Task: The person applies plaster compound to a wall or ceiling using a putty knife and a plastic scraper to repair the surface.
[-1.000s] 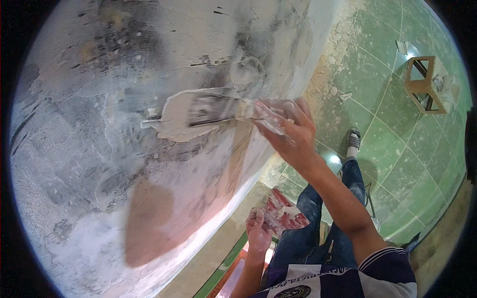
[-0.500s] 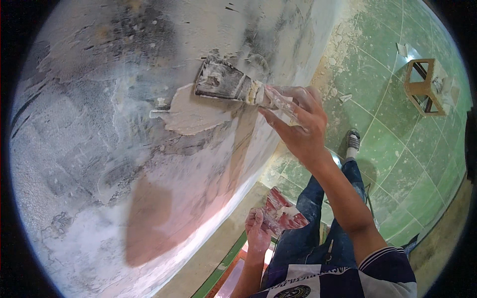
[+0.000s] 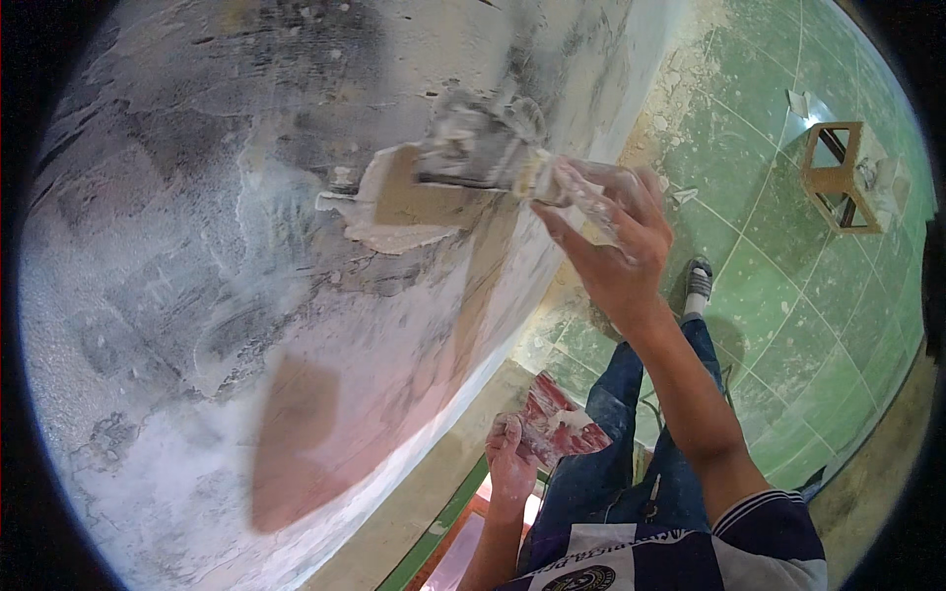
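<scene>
My right hand (image 3: pixel 626 222), dusted white, is closed round the handle of a putty knife (image 3: pixel 473 148) whose wide dark blade is smeared with filler. The blade is blurred and stands a little off the wall (image 3: pixel 197 266), casting a shadow on it. Below and left of the blade, a pale patch of wet filler (image 3: pixel 379 234) lies on the grey, stained wall. Low in the view, my left hand (image 3: pixel 510 458) grips a red, filler-smeared scraper plate (image 3: pixel 564 419), held in front of my legs; a lump of pale filler lies on it.
A wooden-framed stool (image 3: pixel 836 177) stands on the green tiled floor (image 3: pixel 778 286) at the right. Crumbled plaster (image 3: pixel 680 84) lies along the foot of the wall. A green-edged opening (image 3: pixel 439 542) shows at the bottom, beside my left forearm.
My right hand has drawn the putty knife to the right and off the wall, and its shadow now falls on the filler patch. My left hand has stayed nearly still.
</scene>
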Demonstrator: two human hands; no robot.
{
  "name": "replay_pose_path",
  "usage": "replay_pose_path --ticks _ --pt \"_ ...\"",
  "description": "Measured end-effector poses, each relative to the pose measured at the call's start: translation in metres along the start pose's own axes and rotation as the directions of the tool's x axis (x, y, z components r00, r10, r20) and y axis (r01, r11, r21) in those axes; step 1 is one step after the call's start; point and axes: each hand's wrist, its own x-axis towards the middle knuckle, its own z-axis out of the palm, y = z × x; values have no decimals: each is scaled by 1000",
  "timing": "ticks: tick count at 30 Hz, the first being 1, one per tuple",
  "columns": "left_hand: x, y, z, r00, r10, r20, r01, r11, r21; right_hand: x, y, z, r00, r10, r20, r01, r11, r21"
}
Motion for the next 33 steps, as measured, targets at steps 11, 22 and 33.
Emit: replay_pose_path --ticks 11,22,33 --pt "-3 22 13 989 18 149 33 942 -333 -47 54 -12 994 95 60 -86 985 -149" --pt "-4 24 11 986 32 161 26 939 -343 -28 -13 1 992 23 124 -30 998 54" --pt "-1 25 10 995 -15 101 54 917 -396 -40 -13 3 995 40 88 -41 999 10"
